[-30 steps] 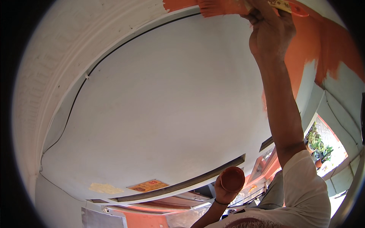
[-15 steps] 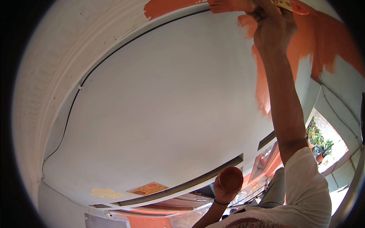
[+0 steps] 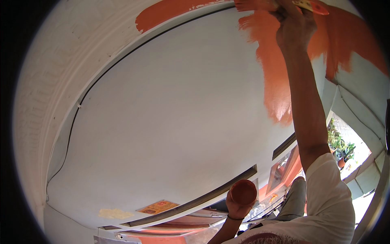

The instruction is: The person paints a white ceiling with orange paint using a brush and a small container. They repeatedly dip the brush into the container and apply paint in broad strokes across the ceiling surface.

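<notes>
My raised right hand [image 3: 295, 31] is closed around the handle of a wide paintbrush [image 3: 312, 5] at the top of the view. Its orange-coated bristles point left and lie against the upper part of the pale wall [image 3: 162, 110], close to a black cable. Wet-looking orange paint [image 3: 273, 73] covers the wall below and right of the brush, with a ragged left edge. Low in the view, my left hand [image 3: 239, 210] grips a round paint container [image 3: 243, 192], reddish-orange inside. How full it is I cannot tell.
A black cable [image 3: 118, 63] runs along the wall's curved upper edge. Dark slots [image 3: 195, 199] and an orange-yellow poster [image 3: 157, 207] are on the lower wall. Potted plants [image 3: 341, 147] stand outside an opening at the right. Another orange strip [image 3: 162, 14] lies above the cable.
The brush has moved a little to the right along the wall in my right hand. The view has shifted slightly, so the wall appears farther left. My left hand still holds the container.
</notes>
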The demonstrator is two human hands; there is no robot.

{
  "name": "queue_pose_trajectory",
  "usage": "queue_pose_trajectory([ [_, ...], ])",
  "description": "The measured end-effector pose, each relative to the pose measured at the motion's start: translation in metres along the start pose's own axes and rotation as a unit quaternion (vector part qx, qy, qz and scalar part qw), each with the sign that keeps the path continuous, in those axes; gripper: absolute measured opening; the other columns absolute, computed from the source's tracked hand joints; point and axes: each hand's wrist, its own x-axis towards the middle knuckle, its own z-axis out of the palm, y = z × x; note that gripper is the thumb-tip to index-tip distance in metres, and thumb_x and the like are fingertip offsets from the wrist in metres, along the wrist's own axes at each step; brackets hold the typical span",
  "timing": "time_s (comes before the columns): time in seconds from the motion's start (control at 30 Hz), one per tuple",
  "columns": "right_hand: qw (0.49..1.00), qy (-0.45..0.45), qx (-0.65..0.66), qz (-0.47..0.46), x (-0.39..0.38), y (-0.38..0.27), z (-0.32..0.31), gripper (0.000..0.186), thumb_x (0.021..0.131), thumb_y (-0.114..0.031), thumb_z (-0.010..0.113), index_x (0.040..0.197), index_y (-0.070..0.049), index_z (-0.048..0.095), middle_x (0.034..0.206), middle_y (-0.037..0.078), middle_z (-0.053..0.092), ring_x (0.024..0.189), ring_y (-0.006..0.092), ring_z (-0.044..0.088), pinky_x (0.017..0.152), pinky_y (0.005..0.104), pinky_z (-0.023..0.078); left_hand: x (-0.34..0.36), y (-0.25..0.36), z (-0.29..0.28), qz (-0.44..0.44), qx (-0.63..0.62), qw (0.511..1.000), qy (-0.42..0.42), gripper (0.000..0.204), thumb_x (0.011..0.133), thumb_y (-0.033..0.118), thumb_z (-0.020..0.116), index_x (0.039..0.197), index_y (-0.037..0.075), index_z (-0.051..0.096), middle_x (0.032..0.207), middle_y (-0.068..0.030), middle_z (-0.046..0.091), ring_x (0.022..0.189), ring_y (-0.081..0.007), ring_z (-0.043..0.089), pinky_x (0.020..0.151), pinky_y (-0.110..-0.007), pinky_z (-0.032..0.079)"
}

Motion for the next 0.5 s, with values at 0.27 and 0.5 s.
queue_pose_trajectory([
  [0.27, 0.881, -0.044, -0.286, -0.376, -0.018, -0.016, -0.026, 0.008, 0.095, -0.006, 0.077, 0.103, -0.003, 0.076, 0.097, 0.003, 0.073, 0.085, 0.0136, 0.07, 0.068, 0.0276, 0.057, -0.006, 0.004, 0.009, 0.016, -0.03, 0.999, 0.009, 0.07, 0.093, 0.06, 0.068, 0.141, 0.009, 0.062, 0.136, -0.015, 0.063, 0.128, -0.0344, 0.058, 0.089, -0.05, 0.063],
  [0.5, 0.683, -0.096, -0.452, -0.566, -0.032, 0.01, 0.0, 0.024, 0.079, -0.004, 0.083, 0.1, -0.015, 0.079, 0.098, 0.002, 0.075, 0.076, 0.0167, 0.069, 0.061, 0.0278, 0.057, -0.001, 0.012, 0.0, 0.017, -0.003, 0.999, 0.032, 0.074, 0.091, 0.062, 0.072, 0.141, 0.007, 0.061, 0.137, -0.0177, 0.061, 0.131, -0.0352, 0.056, 0.091, -0.048, 0.062],
])
